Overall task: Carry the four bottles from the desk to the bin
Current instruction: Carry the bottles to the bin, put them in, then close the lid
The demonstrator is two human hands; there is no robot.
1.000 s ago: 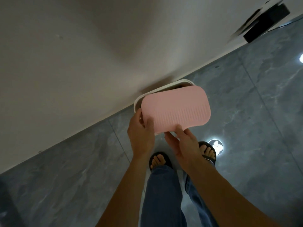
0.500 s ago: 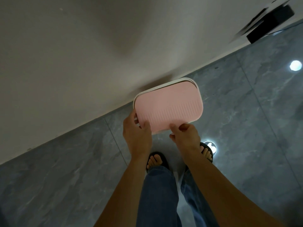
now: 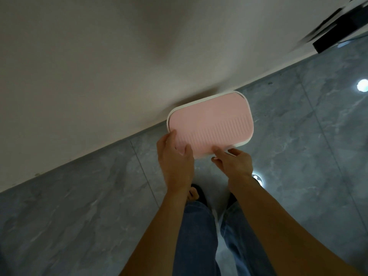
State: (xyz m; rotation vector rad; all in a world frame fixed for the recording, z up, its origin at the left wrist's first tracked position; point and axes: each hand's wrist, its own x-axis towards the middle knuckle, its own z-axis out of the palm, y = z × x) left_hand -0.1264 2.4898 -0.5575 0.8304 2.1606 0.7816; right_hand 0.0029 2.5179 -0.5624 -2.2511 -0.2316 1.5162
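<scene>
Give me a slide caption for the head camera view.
Both hands, left and right, set the pink lid onto the white bin beside the wall.

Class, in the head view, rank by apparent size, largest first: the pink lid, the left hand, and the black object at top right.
1. pink lid
2. left hand, though it is nearer the camera, which enlarges it
3. black object, blurred and cut off by the frame, so unsure

A home-like room: grey marble-look floor tiles (image 3: 79, 206), plain pale wall (image 3: 99, 66), sandalled foot (image 3: 196, 194).
</scene>
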